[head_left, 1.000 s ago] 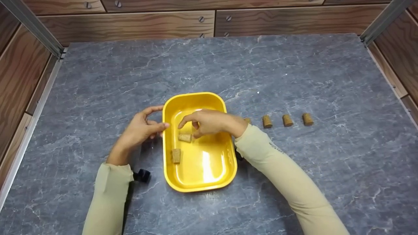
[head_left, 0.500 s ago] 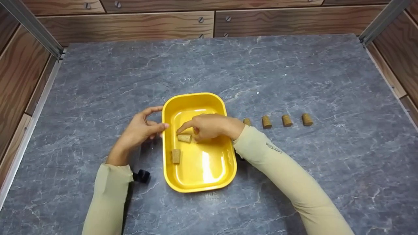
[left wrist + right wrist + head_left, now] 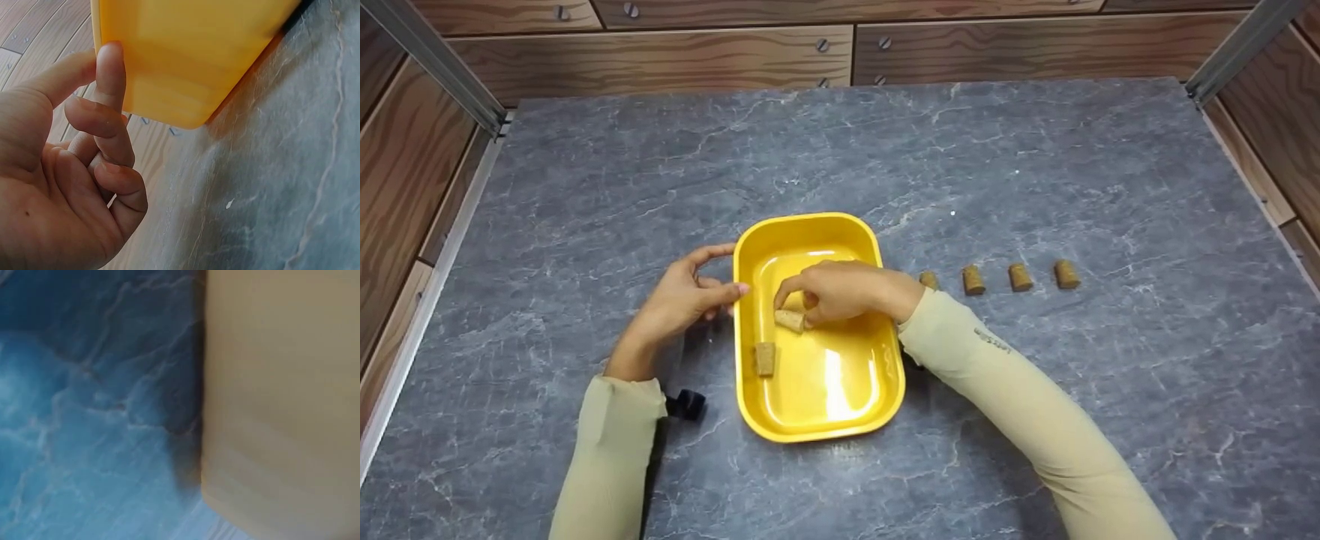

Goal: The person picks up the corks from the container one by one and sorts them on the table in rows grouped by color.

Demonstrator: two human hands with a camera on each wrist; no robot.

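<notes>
A yellow plastic tub stands on the table, its long side running away from me. At its left rim my left hand pinches the wall, thumb over the edge and a finger against the outer side, as the left wrist view confirms. My right hand reaches inside over the right rim and pinches a tapered cork stopper by its ends between thumb and index finger. A second cork stopper lies by the tub's left wall. The right wrist view has only the tub's outer wall and tabletop; the hand is hidden there.
Right of the tub, several more corks are lined up: one partly behind the right wrist, then others and a last cork. Wood-patterned panels border the grey marbled table.
My right index finger has come down onto the cork's far end, and the cork has turned slightly and shifted a little right. My left hand and the tub have stayed put.
</notes>
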